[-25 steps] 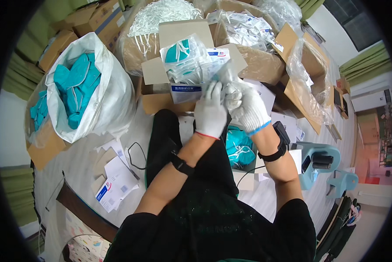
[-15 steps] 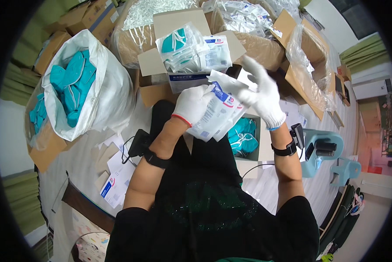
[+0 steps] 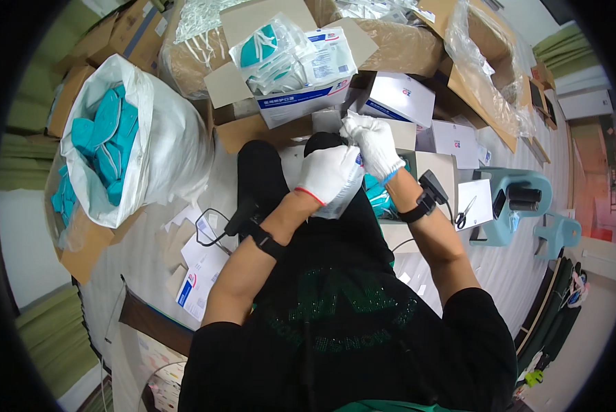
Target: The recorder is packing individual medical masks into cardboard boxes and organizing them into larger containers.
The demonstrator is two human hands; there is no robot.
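Both my hands wear white knitted gloves and meet over my lap. My left hand (image 3: pixel 328 173) is closed on a white and clear pouch (image 3: pixel 344 198) with a blue printed patch, gripping its upper part. Beside it, my right hand (image 3: pixel 375 143) is closed at the pouch's top edge, its fingertips pinched together. The gloves hide much of the pouch's upper end. Just beyond, an open carton (image 3: pixel 301 110) holds several similar pouches, one showing a teal mask (image 3: pixel 260 45). Under my right wrist, teal masks (image 3: pixel 379 197) lie in another open box.
At left stands a white sack (image 3: pixel 177 130) full of teal masks. White boxes (image 3: pixel 402 97) sit beyond my right hand. Scissors (image 3: pixel 464 214) rest near a pale blue stool (image 3: pixel 520 189) carrying dark cylinders. Large cartons (image 3: pixel 400 49) line the far side.
My right hand has come from raised with spread fingers down to the pouch's top edge and closed. The pouch is lower and more covered by my hands. The view has shifted slightly.
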